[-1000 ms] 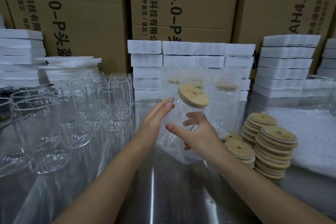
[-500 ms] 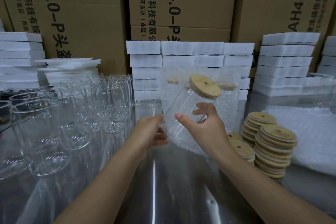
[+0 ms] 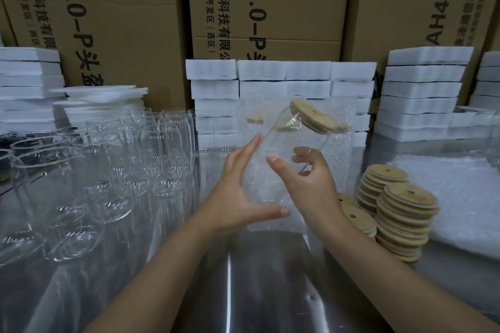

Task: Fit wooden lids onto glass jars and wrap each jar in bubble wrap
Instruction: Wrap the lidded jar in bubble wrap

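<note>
Head view: the right hand [image 3: 311, 186] is clamped on a glass jar [image 3: 295, 138], with the thumb across the near side and the fingers curled round the far side. The jar is held in the air above the middle of the worktop [image 3: 270, 284], tilted with its mouth toward the upper right. A round wooden lid [image 3: 313, 116] with a small hole sits on the mouth.

The left hand [image 3: 238, 192] is spread, with fingers straight and thumb stretched out beneath. It lies against a sheet of bubble wrap [image 3: 270, 205] that covers the jar's lower part and hangs toward the worktop. How far round the jar the sheet reaches cannot be told.

Empty jars [image 3: 151, 149] without lids stand upright in a crowd along the left side of the worktop. Two stacks of lids [image 3: 405, 213] stand near the right edge, with a few more lids lying beside them toward the centre. A pile of bubble wrap [image 3: 465, 197] lies just past the stacks at the right edge. Wrapped jars [image 3: 254, 121] stand at the rear centre, their lids dim through the wrap. White foam blocks [image 3: 281, 81] are stacked along the rear edge, with printed cardboard boxes [image 3: 270, 8] behind them.
</note>
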A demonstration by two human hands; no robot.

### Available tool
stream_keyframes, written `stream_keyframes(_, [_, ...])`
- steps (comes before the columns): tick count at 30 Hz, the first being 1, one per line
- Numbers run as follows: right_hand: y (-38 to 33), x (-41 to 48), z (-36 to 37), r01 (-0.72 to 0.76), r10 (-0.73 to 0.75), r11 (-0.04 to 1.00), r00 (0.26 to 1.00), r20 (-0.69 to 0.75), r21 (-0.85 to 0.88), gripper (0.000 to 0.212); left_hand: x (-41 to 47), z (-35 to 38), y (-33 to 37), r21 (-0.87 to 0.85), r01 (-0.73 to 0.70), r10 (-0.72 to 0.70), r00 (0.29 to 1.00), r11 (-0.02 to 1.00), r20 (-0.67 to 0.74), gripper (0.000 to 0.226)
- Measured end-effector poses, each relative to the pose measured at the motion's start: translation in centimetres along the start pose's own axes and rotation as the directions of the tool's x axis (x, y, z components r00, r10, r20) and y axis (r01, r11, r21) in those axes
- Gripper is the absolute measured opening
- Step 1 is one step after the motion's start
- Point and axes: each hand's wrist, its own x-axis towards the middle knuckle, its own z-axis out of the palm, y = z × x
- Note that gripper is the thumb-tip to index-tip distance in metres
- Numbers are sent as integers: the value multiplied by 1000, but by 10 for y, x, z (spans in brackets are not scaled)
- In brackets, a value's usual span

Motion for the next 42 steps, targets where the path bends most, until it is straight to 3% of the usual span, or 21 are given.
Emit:
stream_keyframes(2, [0, -2, 0, 13, -13, 1000, 1000, 29, -7, 66, -1, 8, -4, 66, -26, 28, 999, 998, -37, 122])
stream_keyframes(6, [-3, -6, 3, 58, -50, 996, 993, 109, -72, 92, 0, 11, -8, -69, -21, 9, 986, 997, -165, 123])
stream_keyframes(11, [-9, -7, 2, 58, -62, 998, 972, 226, 28, 69, 3, 6, -6, -260, -36, -61, 932, 965, -356, 112])
stream_keyframes(16, [-2, -6, 1, 20, -26, 1000, 904, 427, 17, 101, 6, -6, 3, -494, -76, -191, 863, 866, -468, 111])
stream_keyframes(20, [6, -14, 8, 56, -23, 997, 843, 537, -45, 88, 6, -11, 12, -504, -74, -227, 830, 860, -509, 100])
stream_keyframes(24, [11, -17, 13, 57, -11, 995, 883, 470, -84, 105, 9, -14, 19, -566, -105, -221, 851, 818, -477, 79])
stream_keyframes(27, [8, -16, 13, 47, -24, 998, 919, 393, -47, 106, 9, -16, 20, -578, -120, -168, 892, 807, -420, 102])
stream_keyframes(30, [7, -9, 9, 42, -45, 999, 963, 264, 17, 99, 7, -14, 16, -486, -76, -116, 928, 871, -353, 130])
stream_keyframes(32, [6, -4, 6, 48, -62, 995, 983, 171, 88, 89, 8, -13, 8, -411, -41, -81, 958, 911, -276, 128])
stream_keyframes(35, [5, 1, 2, 34, -40, 992, 998, 50, 121, 96, 6, -7, -6, -249, 76, -95, 993, 965, -66, 123])
stream_keyframes(39, [6, 1, 3, 17, -24, 991, 998, 53, 130, 95, 1, 14, -20, -190, 119, -105, 991, 975, 78, 124])
stream_keyframes(42, [8, -2, 10, 23, -40, 990, 992, 123, 138, 92, 1, 25, -29, -258, 113, -122, 992, 960, -16, 98])
